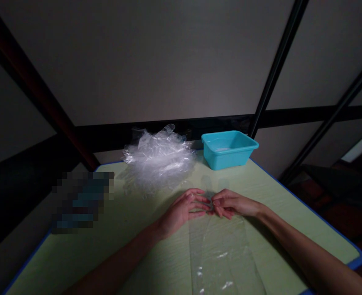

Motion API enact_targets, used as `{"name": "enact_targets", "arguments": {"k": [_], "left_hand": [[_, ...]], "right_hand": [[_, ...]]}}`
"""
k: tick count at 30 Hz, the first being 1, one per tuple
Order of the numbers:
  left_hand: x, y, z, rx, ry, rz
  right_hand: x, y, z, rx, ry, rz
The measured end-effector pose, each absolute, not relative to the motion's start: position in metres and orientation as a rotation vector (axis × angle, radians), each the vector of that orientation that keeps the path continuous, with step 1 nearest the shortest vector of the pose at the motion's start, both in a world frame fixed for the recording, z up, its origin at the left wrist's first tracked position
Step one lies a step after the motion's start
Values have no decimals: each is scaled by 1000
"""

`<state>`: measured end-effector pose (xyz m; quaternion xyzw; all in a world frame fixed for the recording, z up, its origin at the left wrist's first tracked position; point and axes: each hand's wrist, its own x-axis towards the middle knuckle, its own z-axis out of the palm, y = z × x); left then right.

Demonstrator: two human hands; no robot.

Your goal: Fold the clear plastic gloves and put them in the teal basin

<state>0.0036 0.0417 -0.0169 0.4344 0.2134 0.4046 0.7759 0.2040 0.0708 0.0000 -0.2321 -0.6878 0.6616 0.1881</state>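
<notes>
A clear plastic glove or bag (222, 254) lies flat on the pale green table (113, 229), stretching from the near edge up to my hands. My left hand (183, 209) and my right hand (231, 203) meet fingertip to fingertip at its far end. Both hands have their fingers curled and pinched on the film's top edge. A heap of crumpled clear plastic gloves (159, 157) sits farther back, left of centre. A turquoise plastic tub (228, 149) stands at the back right of the heap.
The table has a blue rim (357, 256) and ends close on the right and at the back. A blurred-out patch (82, 203) covers something at the table's left edge. Dark frame bars and a grey wall stand behind.
</notes>
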Motion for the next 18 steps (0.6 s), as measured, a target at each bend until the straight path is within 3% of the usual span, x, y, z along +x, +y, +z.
{"name": "enact_targets", "arguments": {"k": [8,14,18], "left_hand": [[4,39,-15,981,479,882],[2,41,-15,985,465,849],[2,42,-15,981,472,842]], "right_hand": [[208,54,22,-702,-2099,1633],[233,-3,57,-557,-2982,427],[256,-34,50,-509,-3132,79]]}}
